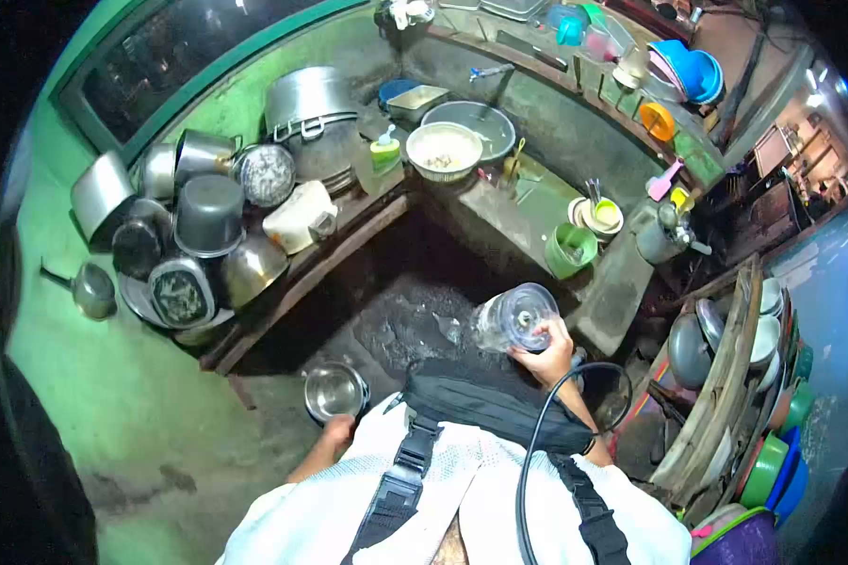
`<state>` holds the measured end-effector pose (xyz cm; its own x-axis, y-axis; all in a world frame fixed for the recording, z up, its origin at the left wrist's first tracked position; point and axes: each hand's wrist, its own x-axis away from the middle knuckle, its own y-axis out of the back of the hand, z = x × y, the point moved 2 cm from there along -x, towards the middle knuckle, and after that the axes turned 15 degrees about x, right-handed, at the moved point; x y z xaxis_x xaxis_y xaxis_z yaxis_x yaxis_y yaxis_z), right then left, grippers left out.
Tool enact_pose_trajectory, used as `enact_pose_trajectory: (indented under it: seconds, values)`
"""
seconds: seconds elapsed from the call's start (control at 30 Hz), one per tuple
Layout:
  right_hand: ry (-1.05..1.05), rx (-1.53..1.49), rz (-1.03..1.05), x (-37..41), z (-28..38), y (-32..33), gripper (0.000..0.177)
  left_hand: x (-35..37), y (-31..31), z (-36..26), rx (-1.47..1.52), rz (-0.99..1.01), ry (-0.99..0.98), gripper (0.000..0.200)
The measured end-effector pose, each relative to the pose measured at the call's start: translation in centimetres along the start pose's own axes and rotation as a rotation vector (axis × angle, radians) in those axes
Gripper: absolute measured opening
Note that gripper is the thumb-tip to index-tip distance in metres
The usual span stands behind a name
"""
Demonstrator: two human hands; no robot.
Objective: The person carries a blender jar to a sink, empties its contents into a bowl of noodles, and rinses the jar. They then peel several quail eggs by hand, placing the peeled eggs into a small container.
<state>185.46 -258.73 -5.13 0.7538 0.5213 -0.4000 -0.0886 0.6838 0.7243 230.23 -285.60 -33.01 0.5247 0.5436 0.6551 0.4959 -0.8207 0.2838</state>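
Observation:
My left hand (339,431) is closed on the near side of a small round metal pot (332,390), its shiny inside facing up at me. On the right, my right hand (548,356) grips a clear plastic jar (513,316) that lies tilted, its round end towards me. Something small and pale shows through the plastic, too blurred to name. Both vessels are held over the dark, wet floor (405,325) in front of my body, well apart from each other.
Stacked metal pots (209,215) crowd the left ledge. On the corner counter stand a white basin (445,151), a grey basin (490,122) and a green cup (570,250). A wooden rack (716,386) with dishes rises at right. A black cable (530,452) loops near my right arm.

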Motion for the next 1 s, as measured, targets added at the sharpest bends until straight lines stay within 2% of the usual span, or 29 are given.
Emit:
enact_pose_trajectory:
  seconds: [0.03, 0.07, 0.1, 0.17, 0.23, 0.3, 0.37, 0.43, 0.5, 0.53, 0.57, 0.6, 0.67, 0.7, 0.8, 0.87, 0.9, 1.0]
  values:
    - [0.017, 0.054, -0.051, -1.9, -0.4, -0.6, 0.051, -2.6, 2.3, -1.0, 0.027, -0.042, -0.211, 0.026]
    - [-0.051, -0.028, -0.083, -3.9, -0.6, -0.9, 0.05, -5.2, 4.2, -3.2, 0.142, -0.11, -0.131, 0.024]
    - [-0.062, 0.053, -0.128, -6.4, 0.2, -0.3, 0.049, -8.6, 6.2, -6.5, 0.25, -0.178, -0.044, 0.022]
    - [-0.219, -0.044, -0.187, -10.6, -1.2, -0.9, 0.047, -7.8, 7.4, -18.8, 0.496, -0.207, 0.09, 0.023]
    - [-0.201, 0.04, -0.3, -15.9, -2.6, -0.7, 0.046, -10.8, 8.0, -24.5, 0.662, -0.23, 0.074, 0.027]
    - [-0.291, 0.133, -0.362, -21.7, -5.9, -1.9, 0.046, -12.7, 7.4, -29.5, 0.779, -0.189, 0.004, 0.033]
    - [-0.334, 0.115, -0.391, -27.9, -8.0, -3.3, 0.049, -14.3, 6.1, -32.8, 0.832, -0.142, -0.025, 0.039]
    - [-0.338, 0.273, -0.403, -32.8, -13.2, -6.5, 0.05, -16.0, 4.6, -34.7, 0.841, -0.15, -0.014, 0.042]
    - [-0.413, 0.339, -0.313, -36.8, -19.2, -11.1, 0.056, -19.2, 3.7, -34.1, 0.926, -0.142, 0.02, 0.04]
    - [-0.503, 0.356, -0.211, -38.1, -21.0, -12.9, 0.058, -20.2, 3.4, -33.6, 0.84, -0.078, -0.255, 0.037]
    - [-0.597, 0.369, -0.104, -39.2, -22.5, -14.5, 0.06, -20.4, 3.4, -34.5, 0.644, -0.157, -0.229, 0.035]
    - [-0.678, 0.406, 0.004, -39.9, -23.9, -16.2, 0.06, -21.4, 3.4, -34.5, 0.738, -0.161, -0.157, 0.035]
    - [-0.675, 0.405, 0.105, -40.3, -27.4, -19.8, 0.059, -23.4, 3.2, -36.7, 0.924, -0.137, -0.063, 0.035]
    - [-0.693, 0.408, 0.148, -40.2, -28.5, -21.0, 0.06, -22.6, 2.7, -39.6, 0.899, -0.177, -0.139, 0.037]
    - [-0.749, 0.397, 0.236, -40.5, -30.9, -23.6, 0.059, -25.3, 2.7, -42.5, 0.984, -0.21, -0.019, 0.039]
    - [-0.686, 0.443, 0.132, -39.8, -33.7, -25.8, 0.059, -25.6, 1.8, -47.4, 0.879, -0.216, -0.032, 0.04]
    - [-0.619, 0.476, 0.04, -39.5, -35.2, -26.9, 0.058, -25.4, 1.3, -50.4, 0.855, -0.192, 0.082, 0.04]
    - [-0.613, 0.55, -0.061, -40.0, -37.6, -28.9, 0.055, -28.2, 0.3, -53.6, 0.828, -0.1, 0.124, 0.042]
